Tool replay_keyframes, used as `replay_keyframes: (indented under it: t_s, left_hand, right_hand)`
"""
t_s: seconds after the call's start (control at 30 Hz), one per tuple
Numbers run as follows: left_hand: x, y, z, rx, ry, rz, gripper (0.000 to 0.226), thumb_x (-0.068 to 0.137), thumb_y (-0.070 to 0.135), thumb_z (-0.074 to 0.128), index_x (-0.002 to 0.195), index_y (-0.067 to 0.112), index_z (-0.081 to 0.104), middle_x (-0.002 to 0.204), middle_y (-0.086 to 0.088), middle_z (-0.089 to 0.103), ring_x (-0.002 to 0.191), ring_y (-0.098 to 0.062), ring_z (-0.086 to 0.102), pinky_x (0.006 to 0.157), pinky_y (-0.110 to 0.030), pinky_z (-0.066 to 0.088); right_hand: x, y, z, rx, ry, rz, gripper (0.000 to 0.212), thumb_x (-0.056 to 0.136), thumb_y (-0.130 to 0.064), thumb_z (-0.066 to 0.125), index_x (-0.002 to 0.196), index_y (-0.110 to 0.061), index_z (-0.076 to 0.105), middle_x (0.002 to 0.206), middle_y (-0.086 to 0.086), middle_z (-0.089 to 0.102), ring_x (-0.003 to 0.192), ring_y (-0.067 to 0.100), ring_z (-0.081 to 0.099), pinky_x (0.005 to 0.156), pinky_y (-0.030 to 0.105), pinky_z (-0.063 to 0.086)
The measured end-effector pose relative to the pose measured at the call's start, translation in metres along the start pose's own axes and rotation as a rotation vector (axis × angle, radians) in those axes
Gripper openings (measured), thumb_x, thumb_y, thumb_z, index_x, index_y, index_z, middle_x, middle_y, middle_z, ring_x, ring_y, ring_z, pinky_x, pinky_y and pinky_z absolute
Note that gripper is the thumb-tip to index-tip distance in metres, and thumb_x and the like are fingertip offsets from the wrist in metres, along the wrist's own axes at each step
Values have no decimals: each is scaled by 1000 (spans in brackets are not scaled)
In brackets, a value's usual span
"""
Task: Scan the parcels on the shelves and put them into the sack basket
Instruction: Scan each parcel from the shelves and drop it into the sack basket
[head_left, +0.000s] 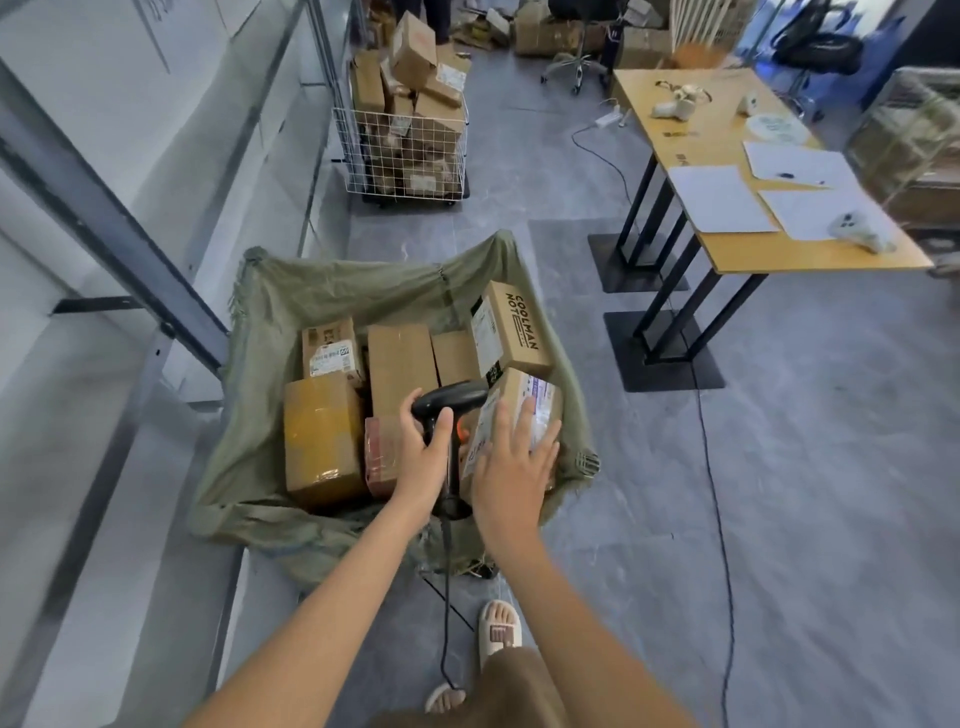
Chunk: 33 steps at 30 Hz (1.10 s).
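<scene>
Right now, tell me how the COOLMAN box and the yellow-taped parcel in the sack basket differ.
The COOLMAN box leans tilted at the far right of the sack basket; the yellow-taped parcel lies flatter at the near left. The COOLMAN box is plain brown card with black print and a white label; the yellow-taped parcel is wrapped in glossy tape with no print showing. Neither hand touches either. Both are cardboard parcels inside the sack.
</scene>
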<state>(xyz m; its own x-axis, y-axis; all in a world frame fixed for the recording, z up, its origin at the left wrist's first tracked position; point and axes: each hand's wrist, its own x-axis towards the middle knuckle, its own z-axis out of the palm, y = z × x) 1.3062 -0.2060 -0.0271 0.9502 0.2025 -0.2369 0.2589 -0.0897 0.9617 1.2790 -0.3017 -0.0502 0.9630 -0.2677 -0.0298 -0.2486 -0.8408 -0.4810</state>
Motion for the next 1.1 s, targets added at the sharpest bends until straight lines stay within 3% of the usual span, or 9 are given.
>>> replay_keyframes:
  t_s: [0.17,0.37,0.5,0.6,0.67,0.8,0.93,1.03,1.1]
  left_hand:
    - [21,-19,15,3,-20,-70,53,104,32,54,151,25,30,141,6,40,128,-7,38,105,-27,31]
    - [36,-17,-20,73,98,28,56,103,36,55,152,28,30,138,10,42,134,-14,43,114,-35,35]
    - [33,-10,-51,6,104,48,55,104,31,54,152,28,28,142,4,43,129,-27,57,107,-48,49]
    - [20,-8,-69,7,140,96,50,105,25,53,150,24,30,140,2,46,112,-4,65,91,-17,55]
    - [10,-6,-80,45,184,141,49,105,21,54,149,18,32,139,0,46,106,15,57,85,0,43]
    - [-17,-8,-98,18,168,124,54,105,26,54,153,22,29,151,2,38,138,-21,45,110,-31,41]
    - [-54,-11,-114,44,204,185,53,103,32,56,151,31,31,150,8,40,132,-6,47,106,-15,38]
    - [-86,-15,-131,26,241,168,51,102,38,56,146,42,32,142,11,52,117,-15,66,104,-34,50]
    - [-114,-20,-142,30,289,180,46,102,35,56,140,49,34,124,19,59,97,3,70,89,-18,53]
  right_hand:
    - [13,17,25,-65,-87,-18,62,107,-28,29,160,-24,-3,168,2,-9,154,38,-8,119,47,-16]
    - [16,15,29,-68,-136,21,64,107,-31,30,160,-28,-5,168,-3,-8,154,35,-7,122,48,-11]
    - [14,18,22,-57,-202,-2,65,106,-35,29,160,-29,-6,168,-5,-11,154,33,-12,121,48,-12]
    - [15,18,14,-18,-239,-12,66,106,-41,31,161,-29,-4,168,-4,-12,153,34,-14,123,52,-10]
    - [13,21,7,32,-247,-31,67,105,-45,33,160,-31,-2,168,-4,-12,153,32,-16,123,52,-8]
    - [-10,28,-8,118,-196,-85,71,104,-46,39,160,-31,0,169,-3,-9,154,29,-16,125,51,0]
    - [-38,20,-15,112,-199,-216,71,104,-45,41,160,-31,0,168,-4,-8,154,26,-16,125,47,-5]
    - [-55,-2,-15,135,-238,-342,70,104,-45,42,160,-31,2,167,-9,-8,154,21,-16,125,44,-7]
    - [-73,-18,-12,181,-278,-451,69,104,-44,43,160,-32,4,164,-13,-9,152,16,-17,124,41,-8]
